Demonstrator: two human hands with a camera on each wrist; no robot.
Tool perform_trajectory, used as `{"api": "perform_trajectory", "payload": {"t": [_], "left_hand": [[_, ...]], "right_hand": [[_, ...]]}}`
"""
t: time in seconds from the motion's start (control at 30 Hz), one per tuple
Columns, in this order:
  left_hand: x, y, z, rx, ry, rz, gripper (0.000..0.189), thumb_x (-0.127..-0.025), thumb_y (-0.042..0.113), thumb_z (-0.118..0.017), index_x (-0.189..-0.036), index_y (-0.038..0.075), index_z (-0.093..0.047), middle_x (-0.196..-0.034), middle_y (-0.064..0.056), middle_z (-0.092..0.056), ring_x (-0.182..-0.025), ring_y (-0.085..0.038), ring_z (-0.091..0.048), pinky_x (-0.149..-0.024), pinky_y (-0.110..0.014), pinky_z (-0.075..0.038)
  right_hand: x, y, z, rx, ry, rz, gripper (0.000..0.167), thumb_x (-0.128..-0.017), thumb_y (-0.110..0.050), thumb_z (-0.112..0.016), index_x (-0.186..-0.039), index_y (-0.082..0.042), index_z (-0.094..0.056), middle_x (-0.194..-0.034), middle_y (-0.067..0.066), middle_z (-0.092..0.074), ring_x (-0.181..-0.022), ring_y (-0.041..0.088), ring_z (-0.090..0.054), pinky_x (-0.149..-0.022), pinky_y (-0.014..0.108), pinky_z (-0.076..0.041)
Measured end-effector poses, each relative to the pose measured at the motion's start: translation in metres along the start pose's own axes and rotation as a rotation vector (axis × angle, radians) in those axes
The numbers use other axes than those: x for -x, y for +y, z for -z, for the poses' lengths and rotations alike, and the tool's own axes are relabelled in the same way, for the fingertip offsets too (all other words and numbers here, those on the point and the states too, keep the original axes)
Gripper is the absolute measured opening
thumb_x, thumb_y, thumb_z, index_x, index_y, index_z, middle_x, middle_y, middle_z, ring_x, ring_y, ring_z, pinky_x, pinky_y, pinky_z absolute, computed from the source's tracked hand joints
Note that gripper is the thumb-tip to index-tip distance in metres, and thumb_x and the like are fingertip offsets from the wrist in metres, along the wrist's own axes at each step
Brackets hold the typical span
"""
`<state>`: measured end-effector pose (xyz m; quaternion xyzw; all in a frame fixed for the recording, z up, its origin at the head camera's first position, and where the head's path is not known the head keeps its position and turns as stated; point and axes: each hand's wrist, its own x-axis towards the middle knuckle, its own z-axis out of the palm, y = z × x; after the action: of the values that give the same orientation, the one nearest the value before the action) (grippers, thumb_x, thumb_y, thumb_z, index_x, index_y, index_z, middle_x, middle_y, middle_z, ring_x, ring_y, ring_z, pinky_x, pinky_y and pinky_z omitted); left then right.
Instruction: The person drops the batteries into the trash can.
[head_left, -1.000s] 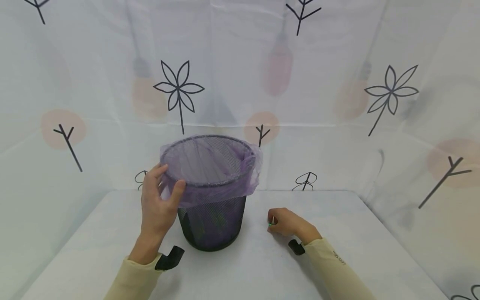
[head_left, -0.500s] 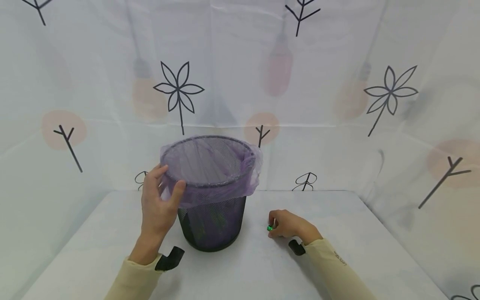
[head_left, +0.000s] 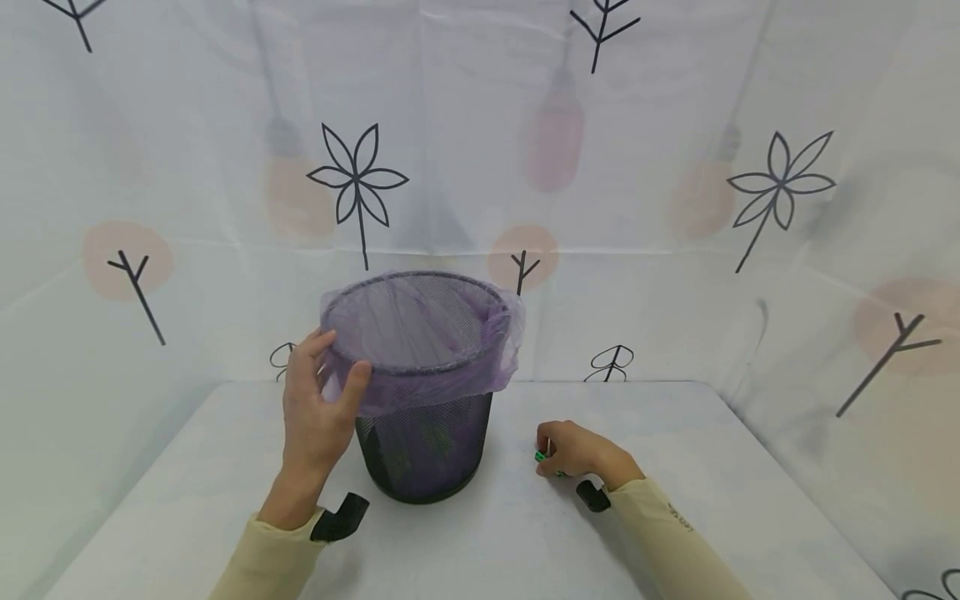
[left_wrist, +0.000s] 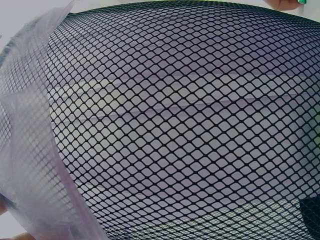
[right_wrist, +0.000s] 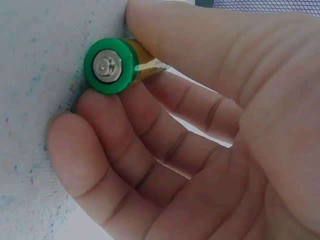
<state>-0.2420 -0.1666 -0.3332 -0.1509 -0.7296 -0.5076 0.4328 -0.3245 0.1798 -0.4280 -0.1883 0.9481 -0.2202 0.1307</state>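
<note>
A black wire-mesh wastebasket (head_left: 423, 462) stands on the white table, lined with a thin purple bin bag (head_left: 442, 383) folded over its rim. My left hand (head_left: 318, 417) holds the basket at the near left of its rim, thumb in front and fingers spread along the side. The left wrist view is filled by the mesh (left_wrist: 185, 125). To the right of the basket, low at the tabletop, my right hand (head_left: 573, 446) pinches a battery (right_wrist: 112, 65). Its green end and metal tip show in the right wrist view; the gold body is partly hidden between thumb and fingers.
The white table (head_left: 480, 550) extends around the basket on all sides. Patterned cloth (head_left: 450, 208) with flowers and twigs hangs behind and along both sides. Faint green shapes (head_left: 438, 433) show through the basket's mesh; what they are cannot be told.
My right hand has dipped slightly, and the battery has turned in its fingers so that more green shows. My left hand and the wastebasket have stayed in place.
</note>
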Motion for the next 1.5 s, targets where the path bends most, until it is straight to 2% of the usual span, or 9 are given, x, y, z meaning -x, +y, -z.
{"api": "perform_trajectory", "payload": {"t": [0.37,0.6,0.87,1.13,1.3,1.5], "left_hand": [[-0.001,-0.002,-0.001,0.002,0.004,0.001,0.055,-0.083,0.016,-0.071,-0.131,0.002,-0.048,-0.140,-0.015,-0.041,-0.127,-0.033,-0.043,-0.102,-0.054,-0.040],[-0.001,-0.003,-0.004,0.013,0.010,-0.005,0.053,-0.082,0.009,-0.069,-0.128,-0.006,-0.047,-0.138,-0.022,-0.041,-0.126,-0.036,-0.044,-0.101,-0.058,-0.039],[-0.002,-0.001,-0.002,0.015,0.016,-0.001,0.053,-0.083,0.015,-0.070,-0.130,0.001,-0.050,-0.139,-0.015,-0.042,-0.126,-0.031,-0.044,-0.102,-0.053,-0.041],[-0.001,-0.002,-0.001,0.010,0.014,-0.002,0.051,-0.085,0.016,-0.069,-0.129,-0.001,-0.049,-0.139,-0.014,-0.043,-0.126,-0.030,-0.044,-0.102,-0.052,-0.040],[-0.001,-0.002,-0.001,0.007,0.018,-0.001,0.051,-0.085,0.017,-0.068,-0.129,-0.002,-0.049,-0.139,-0.014,-0.043,-0.126,-0.031,-0.044,-0.102,-0.053,-0.040],[-0.001,-0.003,-0.002,0.001,0.012,-0.010,0.051,-0.085,0.016,-0.068,-0.129,-0.002,-0.048,-0.139,-0.015,-0.043,-0.126,-0.030,-0.044,-0.102,-0.053,-0.040]], "right_hand": [[0.000,-0.002,0.003,-0.023,0.007,0.048,0.022,-0.080,-0.016,-0.076,-0.092,-0.013,-0.058,-0.078,0.001,-0.057,-0.065,0.017,-0.054,-0.058,0.032,-0.046],[0.006,-0.003,0.020,-0.056,0.061,0.149,0.019,-0.083,-0.013,-0.073,-0.092,-0.010,-0.058,-0.072,0.001,-0.056,-0.061,0.015,-0.053,-0.057,0.031,-0.045],[0.021,-0.014,0.052,-0.080,0.087,0.232,0.021,-0.084,-0.018,-0.073,-0.095,-0.011,-0.057,-0.070,-0.001,-0.054,-0.060,0.013,-0.051,-0.057,0.029,-0.046],[0.044,-0.045,0.098,-0.022,0.132,0.290,0.022,-0.086,-0.020,-0.072,-0.099,-0.012,-0.057,-0.074,-0.001,-0.057,-0.067,0.014,-0.054,-0.062,0.031,-0.047],[0.058,-0.063,0.126,0.023,0.187,0.325,0.022,-0.086,-0.023,-0.071,-0.101,-0.014,-0.057,-0.076,-0.003,-0.059,-0.070,0.014,-0.055,-0.065,0.031,-0.048],[0.069,-0.086,0.149,0.039,0.275,0.426,0.021,-0.086,-0.022,-0.072,-0.099,-0.015,-0.058,-0.074,-0.004,-0.057,-0.067,0.013,-0.054,-0.061,0.027,-0.047]]}}
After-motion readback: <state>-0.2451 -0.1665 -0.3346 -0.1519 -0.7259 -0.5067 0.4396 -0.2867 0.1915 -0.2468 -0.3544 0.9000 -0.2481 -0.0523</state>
